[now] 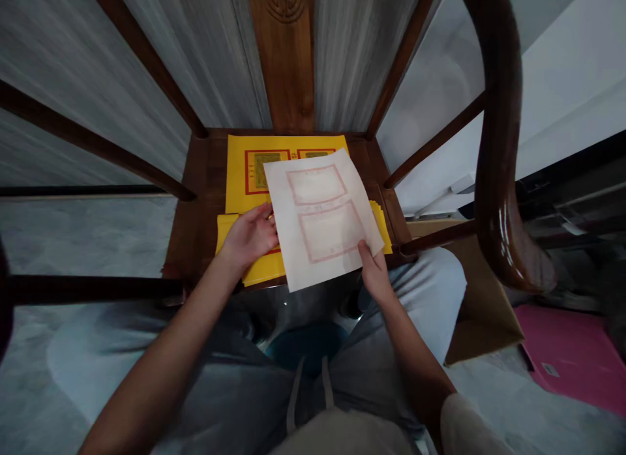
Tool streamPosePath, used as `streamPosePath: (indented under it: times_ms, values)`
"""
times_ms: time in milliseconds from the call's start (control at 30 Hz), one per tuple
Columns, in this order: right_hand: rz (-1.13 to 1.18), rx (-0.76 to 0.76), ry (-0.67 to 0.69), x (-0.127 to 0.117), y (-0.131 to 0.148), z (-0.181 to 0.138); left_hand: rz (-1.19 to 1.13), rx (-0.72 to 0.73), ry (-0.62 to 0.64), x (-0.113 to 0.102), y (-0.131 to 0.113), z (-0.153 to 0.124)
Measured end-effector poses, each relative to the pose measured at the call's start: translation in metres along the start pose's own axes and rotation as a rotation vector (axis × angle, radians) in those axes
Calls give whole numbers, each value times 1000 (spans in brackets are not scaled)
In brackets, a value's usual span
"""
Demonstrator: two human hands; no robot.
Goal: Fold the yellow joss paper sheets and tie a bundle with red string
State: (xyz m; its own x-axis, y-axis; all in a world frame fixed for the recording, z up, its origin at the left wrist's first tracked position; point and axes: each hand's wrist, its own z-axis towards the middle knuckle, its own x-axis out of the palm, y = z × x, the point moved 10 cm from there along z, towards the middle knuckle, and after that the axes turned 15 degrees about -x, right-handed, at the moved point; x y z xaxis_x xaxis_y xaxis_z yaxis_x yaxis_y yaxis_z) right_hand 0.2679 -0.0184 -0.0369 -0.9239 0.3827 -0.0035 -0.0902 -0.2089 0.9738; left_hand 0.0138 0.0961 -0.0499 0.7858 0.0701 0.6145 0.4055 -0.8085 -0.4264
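A white sheet (323, 217) with two faint red-outlined frames is held tilted above the yellow paper on a wooden chair seat (195, 236), its lower left corner reaching toward the seat's front edge. The right hand (376, 272) has the sheet's lower right corner, thumb flat on top and the other fingers hidden beneath, so the hold looks like a narrow pinch. The left hand (252, 236) is at the left edge, its fingers loosely curled and their tips partly out of sight; whether they grip the sheet or only brush it, I cannot tell. Behind lies a yellow sheet (237, 171) with red-bordered prints, and nearer the front a yellow stack (264, 269) shows from under the white sheet on both sides. The main risk seems to be a crease or small tear at the right corner, should that pinch carry most of the load while the left side goes unsupported. Thin paper could also sag and bend across its middle. The left hand is so close to the stack that a sideways sweep might catch the yellow edges and fan them out of line. With the stack lying at the front of the seat, a knock toward the knees could send sheets over the edge.
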Motion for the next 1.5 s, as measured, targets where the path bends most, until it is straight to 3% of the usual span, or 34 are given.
streamPosePath:
  times_ms: [133, 233, 400, 567, 633, 700, 800, 900, 1000, 1133, 1333, 1500]
  values:
    - [-324, -381, 505, 36, 42, -3, 5, -13, 64, 15, 7, -1]
    - [-496, -595, 817, 64, 53, -19, 96, -20, 48, 20, 16, 3]
    - [-670, -709, 1032, 87, 50, -39, 261, 213, -28, 23, 10, 0]
    - [-519, -698, 1039, 89, 70, -43, 318, 353, -64, 25, 9, -4]
    - [-402, -650, 931, 84, 79, -23, 339, 363, -47, 28, 10, -5]
    - [-285, -524, 725, 73, 77, 14, 364, 349, -40, 29, 12, -4]
    - [-122, -167, 420, 58, 43, 71, 414, 319, -21, 32, 16, -4]
    - [63, 156, 380, 74, 4, 96, 471, 272, 32, 40, 24, -4]
    - [179, 208, 339, 84, -6, 107, 505, 233, 81, 45, 31, -4]
    - [230, 150, 402, 90, -1, 101, 523, 224, 50, 43, 30, -1]
    - [267, 203, 628, 98, -4, 80, 545, 606, -144, 34, -19, -16]
    - [256, 196, 696, 99, -6, 75, 458, 666, -327, 5, -39, -15]
